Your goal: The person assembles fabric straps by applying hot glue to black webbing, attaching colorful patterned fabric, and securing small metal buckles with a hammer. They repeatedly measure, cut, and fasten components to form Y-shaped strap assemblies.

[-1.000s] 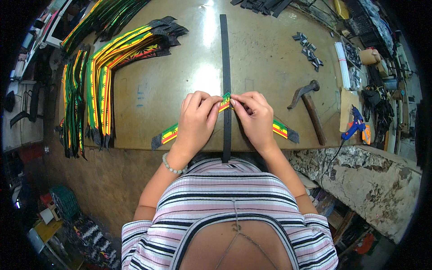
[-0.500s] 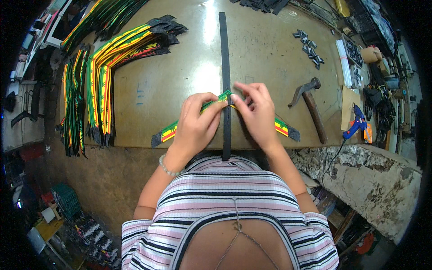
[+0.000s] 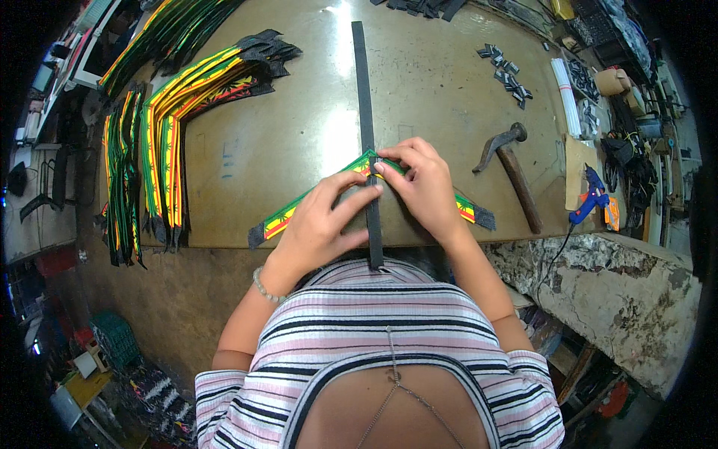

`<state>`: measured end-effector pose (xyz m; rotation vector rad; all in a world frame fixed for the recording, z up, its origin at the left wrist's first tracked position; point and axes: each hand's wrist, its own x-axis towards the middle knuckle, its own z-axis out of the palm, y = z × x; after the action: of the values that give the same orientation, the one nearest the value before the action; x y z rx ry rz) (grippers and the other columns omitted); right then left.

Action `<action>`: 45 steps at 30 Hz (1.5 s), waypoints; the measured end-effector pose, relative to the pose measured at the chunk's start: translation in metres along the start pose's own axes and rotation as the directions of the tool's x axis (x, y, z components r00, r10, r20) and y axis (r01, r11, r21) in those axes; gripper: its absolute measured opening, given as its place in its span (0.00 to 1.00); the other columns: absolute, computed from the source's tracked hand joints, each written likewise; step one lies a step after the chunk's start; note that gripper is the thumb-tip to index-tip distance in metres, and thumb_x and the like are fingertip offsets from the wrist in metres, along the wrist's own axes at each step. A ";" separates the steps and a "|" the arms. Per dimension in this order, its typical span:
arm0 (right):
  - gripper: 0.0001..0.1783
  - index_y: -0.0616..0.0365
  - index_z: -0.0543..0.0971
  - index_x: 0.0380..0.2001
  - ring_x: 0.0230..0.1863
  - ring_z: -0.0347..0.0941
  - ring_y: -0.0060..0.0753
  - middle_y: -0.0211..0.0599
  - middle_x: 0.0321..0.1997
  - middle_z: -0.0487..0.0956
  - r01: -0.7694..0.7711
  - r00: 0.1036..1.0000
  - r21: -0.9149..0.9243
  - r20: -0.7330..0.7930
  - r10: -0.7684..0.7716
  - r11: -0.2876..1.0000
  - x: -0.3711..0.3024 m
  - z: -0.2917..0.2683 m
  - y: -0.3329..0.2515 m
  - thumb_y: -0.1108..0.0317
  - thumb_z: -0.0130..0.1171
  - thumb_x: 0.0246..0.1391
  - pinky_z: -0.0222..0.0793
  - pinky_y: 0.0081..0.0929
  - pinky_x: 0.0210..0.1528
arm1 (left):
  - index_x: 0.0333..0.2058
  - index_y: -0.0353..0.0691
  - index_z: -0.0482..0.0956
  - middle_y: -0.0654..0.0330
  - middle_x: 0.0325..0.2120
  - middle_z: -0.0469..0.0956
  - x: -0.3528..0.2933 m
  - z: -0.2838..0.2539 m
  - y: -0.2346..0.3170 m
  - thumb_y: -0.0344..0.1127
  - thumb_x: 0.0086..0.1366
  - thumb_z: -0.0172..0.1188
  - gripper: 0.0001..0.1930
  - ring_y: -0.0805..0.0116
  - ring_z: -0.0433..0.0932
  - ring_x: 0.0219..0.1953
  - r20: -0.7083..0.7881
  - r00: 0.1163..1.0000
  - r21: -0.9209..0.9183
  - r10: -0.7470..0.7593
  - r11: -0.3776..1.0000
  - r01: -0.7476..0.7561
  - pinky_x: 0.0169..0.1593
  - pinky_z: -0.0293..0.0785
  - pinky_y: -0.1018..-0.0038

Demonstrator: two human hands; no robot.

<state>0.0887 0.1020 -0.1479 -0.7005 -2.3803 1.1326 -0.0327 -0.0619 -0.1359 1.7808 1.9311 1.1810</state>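
A bent fabric band (image 3: 283, 215), green, yellow and red with a leaf print and black mesh ends, lies as a wide V near the table's front edge. Across its peak runs a long black webbing strap (image 3: 362, 82), whose near end reaches past the edge toward my waist. My left hand (image 3: 318, 215) pinches the strap just below the crossing. Thumb and forefinger of my right hand (image 3: 425, 183) are closed on the band's peak beside the strap. My fingertips partly hide the crossing.
Stacks of similar bent bands (image 3: 161, 142) lie at left. Right of my hands are a hammer (image 3: 516, 176), small metal clips (image 3: 507, 75), white sticks (image 3: 566, 97) and a blue glue gun (image 3: 593, 194) with a cord. Black strap pieces (image 3: 426, 6) sit at the far edge.
My left fingers have shifted from the band's peak down onto the strap. My right fingers, raised and spread before, have closed at the crossing. The whole view has shifted slightly.
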 end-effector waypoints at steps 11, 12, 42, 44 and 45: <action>0.11 0.60 0.84 0.40 0.30 0.72 0.25 0.34 0.36 0.77 -0.012 0.999 -0.015 0.035 0.013 1.000 0.003 -0.003 -0.001 0.72 0.67 0.52 0.69 0.20 0.29 | 0.35 0.34 0.80 0.55 0.37 0.75 0.018 0.018 -0.016 0.22 0.53 0.67 0.09 0.63 0.79 0.32 -0.214 0.955 -0.092 -0.207 0.977 0.191 0.35 0.78 0.71; 0.11 0.60 0.84 0.40 0.31 0.72 0.25 0.34 0.35 0.77 0.010 0.999 0.000 0.036 -0.010 1.000 0.003 -0.003 0.000 0.72 0.67 0.52 0.69 0.20 0.30 | 0.34 0.33 0.80 0.56 0.37 0.75 0.020 0.019 -0.015 0.22 0.53 0.67 0.08 0.64 0.79 0.31 -0.226 0.944 -0.123 -0.239 0.969 0.215 0.34 0.78 0.72; 0.10 0.63 0.77 0.28 0.26 0.76 0.43 0.44 0.28 0.78 0.126 0.982 -0.380 0.182 -0.060 0.916 0.069 -0.026 -0.007 0.66 0.63 0.55 0.72 0.35 0.29 | 0.47 0.42 0.82 0.57 0.39 0.72 0.036 0.011 -0.006 0.32 0.60 0.67 0.16 0.69 0.75 0.27 -0.057 0.934 0.032 -0.354 0.934 0.356 0.35 0.74 0.74; 0.10 0.63 0.78 0.30 0.36 0.78 0.50 0.48 0.40 0.80 0.208 0.977 -0.383 0.133 -0.169 0.900 0.046 -0.033 -0.007 0.65 0.62 0.55 0.75 0.40 0.37 | 0.49 0.42 0.81 0.56 0.39 0.72 0.034 0.012 -0.006 0.33 0.61 0.65 0.16 0.68 0.75 0.27 -0.086 0.950 0.053 -0.299 0.951 0.304 0.35 0.75 0.72; 0.11 0.59 0.80 0.38 0.46 0.76 0.43 0.39 0.49 0.79 0.425 0.905 -0.332 0.171 -0.389 0.842 0.036 -0.036 -0.004 0.68 0.60 0.52 0.75 0.37 0.41 | 0.50 0.42 0.81 0.56 0.39 0.72 0.033 0.012 -0.005 0.33 0.62 0.65 0.16 0.67 0.75 0.27 -0.094 0.951 0.067 -0.294 0.951 0.301 0.35 0.75 0.72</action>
<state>0.0794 0.1426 -0.1183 -0.2172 -2.6806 0.5638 -0.0352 -0.0268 -0.1368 1.4268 2.2280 1.1004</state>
